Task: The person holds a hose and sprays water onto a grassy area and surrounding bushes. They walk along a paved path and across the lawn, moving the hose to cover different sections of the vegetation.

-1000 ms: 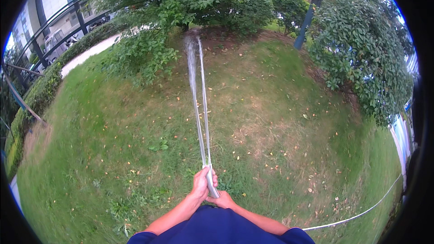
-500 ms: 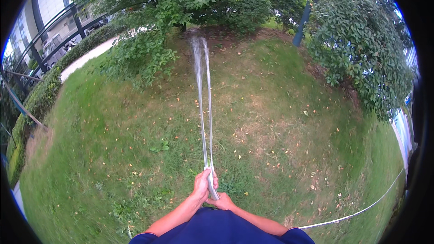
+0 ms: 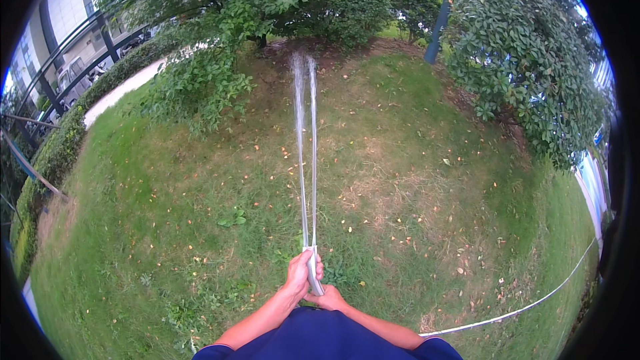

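Note:
My left hand (image 3: 299, 276) and my right hand (image 3: 328, 299) both grip the end of a pale hose (image 3: 313, 277) just in front of my chest. The left hand wraps the hose near its mouth, the right hand holds it a little lower. Two thin water jets (image 3: 305, 153) shoot forward from the hose mouth across the grass (image 3: 200, 227). They land near the bare earth under the trees (image 3: 300, 60). The rest of the hose (image 3: 527, 307) trails off over the lawn to my right.
Bushes and a tree (image 3: 267, 0) line the far side of the lawn. A large shrub (image 3: 533, 67) stands at the right, a dark pole (image 3: 443, 10) beside it. A hedge (image 3: 53, 160), a path (image 3: 120, 93) and a railing run along the left.
The water jets have swung slightly to the right, landing nearer the middle of the tree bed. My hands keep the same hold on the hose.

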The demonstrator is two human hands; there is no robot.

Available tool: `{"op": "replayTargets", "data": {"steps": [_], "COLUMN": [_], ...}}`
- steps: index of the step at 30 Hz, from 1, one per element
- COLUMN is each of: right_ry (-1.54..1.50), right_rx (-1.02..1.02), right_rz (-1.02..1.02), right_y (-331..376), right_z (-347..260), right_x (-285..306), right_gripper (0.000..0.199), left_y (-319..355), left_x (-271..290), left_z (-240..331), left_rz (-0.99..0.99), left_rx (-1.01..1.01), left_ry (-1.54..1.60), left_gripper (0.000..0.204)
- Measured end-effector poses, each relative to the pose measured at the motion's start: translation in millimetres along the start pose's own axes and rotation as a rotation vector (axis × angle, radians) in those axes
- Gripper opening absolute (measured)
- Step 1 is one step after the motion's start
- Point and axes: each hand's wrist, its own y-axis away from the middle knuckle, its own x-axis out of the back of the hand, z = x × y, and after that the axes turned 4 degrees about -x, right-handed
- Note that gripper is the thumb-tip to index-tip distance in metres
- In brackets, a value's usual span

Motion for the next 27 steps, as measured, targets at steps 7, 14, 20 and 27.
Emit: {"op": "replayTargets", "data": {"steps": [7, 14, 20, 27], "right_ry": [-0.021, -0.023, -0.031, -0.015], "right_rx": [-0.015, -0.019, 0.004, -0.003], "right_rz": [-0.002, 0.017, 0.019, 0.022], "right_y": [1.9, 9.8, 4.0, 2.4], "right_z": [-1.6, -11.8, -5.8, -4.5], "right_x": [3.4, 5.2, 2.3, 0.1], "right_gripper": [0.042, 0.039, 0.038, 0.038], "left_y": [-1.7, -0.4, 0.2, 2.4], "left_x": [-1.3, -1.2, -1.3, -4.5], "left_z": [-2.1, -2.4, 0.0, 3.1], "left_rz": [-0.01, -0.01, -0.035, -0.036], "left_rx": [0.006, -0.002, -0.003, -0.004], "left_ry": [-0.003, 0.021, 0.012, -0.001], "left_gripper": [0.032, 0.032, 0.032, 0.032]}}
